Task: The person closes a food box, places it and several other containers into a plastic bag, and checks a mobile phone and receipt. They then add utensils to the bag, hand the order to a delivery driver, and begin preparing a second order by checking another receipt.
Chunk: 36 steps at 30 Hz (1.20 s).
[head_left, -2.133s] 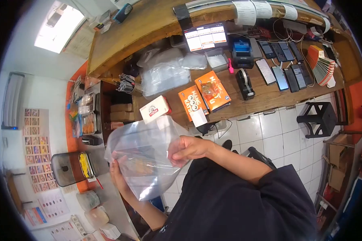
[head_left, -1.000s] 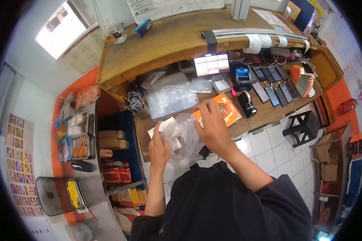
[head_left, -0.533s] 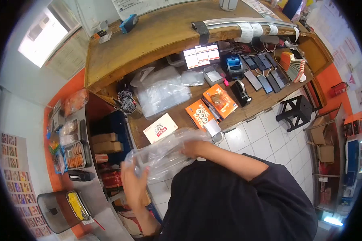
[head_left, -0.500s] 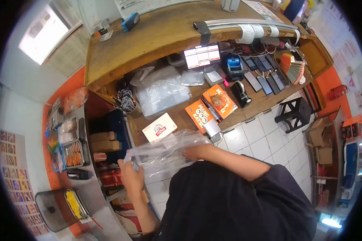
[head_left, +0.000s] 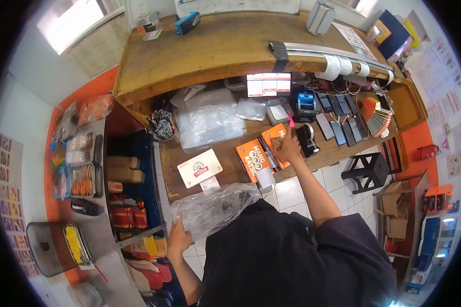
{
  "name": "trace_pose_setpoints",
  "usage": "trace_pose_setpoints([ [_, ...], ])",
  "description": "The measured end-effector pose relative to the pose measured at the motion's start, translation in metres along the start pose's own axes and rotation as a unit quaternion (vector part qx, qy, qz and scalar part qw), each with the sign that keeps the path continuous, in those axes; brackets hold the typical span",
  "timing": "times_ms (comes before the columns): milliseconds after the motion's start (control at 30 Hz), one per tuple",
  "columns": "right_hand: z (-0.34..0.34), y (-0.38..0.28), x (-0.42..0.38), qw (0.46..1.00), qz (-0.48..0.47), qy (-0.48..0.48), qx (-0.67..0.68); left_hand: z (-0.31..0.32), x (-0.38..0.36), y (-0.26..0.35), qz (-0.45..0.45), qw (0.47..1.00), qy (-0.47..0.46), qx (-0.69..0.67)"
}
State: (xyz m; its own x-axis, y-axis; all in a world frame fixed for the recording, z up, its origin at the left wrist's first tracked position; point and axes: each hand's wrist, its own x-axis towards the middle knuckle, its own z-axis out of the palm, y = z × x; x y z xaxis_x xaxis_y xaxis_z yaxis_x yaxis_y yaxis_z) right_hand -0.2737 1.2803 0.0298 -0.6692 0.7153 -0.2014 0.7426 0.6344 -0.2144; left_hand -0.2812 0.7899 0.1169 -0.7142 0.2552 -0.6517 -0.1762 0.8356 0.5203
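A clear plastic bag [head_left: 210, 207] hangs in front of the counter's near edge. My left hand [head_left: 180, 240] grips its left side with fingers closed. At the other side, my right hand [head_left: 291, 149] reaches over the right orange box [head_left: 275, 132], thumb and fingers apart. A small clear packet [head_left: 276, 143] with brownish contents lies on that box, partly hidden by the hand. Next to it is another orange box [head_left: 252, 159] with white lettering. A cream printed box [head_left: 200, 169] rests further left, with a paper slip [head_left: 209, 184] at its front edge.
On the wooden counter [head_left: 182, 187] are a stack of plastic bags [head_left: 210, 123], a pen cup [head_left: 166, 130], a tape dispenser [head_left: 307, 140], a blue printer [head_left: 306, 107] and several phones [head_left: 338, 132]. A lit screen [head_left: 269, 84] stands behind. A black stool [head_left: 366, 173] stands at right.
My right hand has let go of the plastic bag and moved forward and right to the orange box. My left hand still holds the bag. The view has shifted slightly.
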Motion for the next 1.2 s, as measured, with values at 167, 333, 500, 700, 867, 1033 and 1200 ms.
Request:
trace_pose_setpoints([
  [167, -0.012, -0.009, 0.009, 0.999, -0.021, -0.006, 0.046, 0.011, -0.013, -0.011, 0.047, 0.997, 0.037, -0.057],
  [333, -0.035, -0.018, 0.044, 0.974, -0.211, 0.016, 0.08, 0.022, -0.032, 0.015, 0.004, 0.991, 0.066, -0.112],
  [500, -0.045, -0.108, 0.102, 0.922, -0.381, -0.06, 0.034, 0.033, -0.038, 0.038, 0.018, 0.989, 0.107, -0.095],
  [700, 0.019, -0.148, 0.131, 0.889, -0.434, -0.114, -0.089, 0.031, -0.042, 0.061, 0.039, 0.991, 0.113, -0.065],
  [867, 0.008, -0.058, 0.088, 0.932, -0.338, -0.045, 0.124, 0.022, -0.052, 0.081, 0.029, 0.992, 0.115, -0.051],
  [1033, 0.055, 0.037, 0.041, 0.98, -0.147, -0.109, 0.071, 0.009, -0.045, 0.106, 0.025, 0.994, 0.104, -0.029],
  [1200, 0.03, 0.053, 0.047, 0.972, -0.178, -0.137, 0.06, -0.012, -0.028, 0.133, 0.07, 0.993, 0.094, 0.007],
])
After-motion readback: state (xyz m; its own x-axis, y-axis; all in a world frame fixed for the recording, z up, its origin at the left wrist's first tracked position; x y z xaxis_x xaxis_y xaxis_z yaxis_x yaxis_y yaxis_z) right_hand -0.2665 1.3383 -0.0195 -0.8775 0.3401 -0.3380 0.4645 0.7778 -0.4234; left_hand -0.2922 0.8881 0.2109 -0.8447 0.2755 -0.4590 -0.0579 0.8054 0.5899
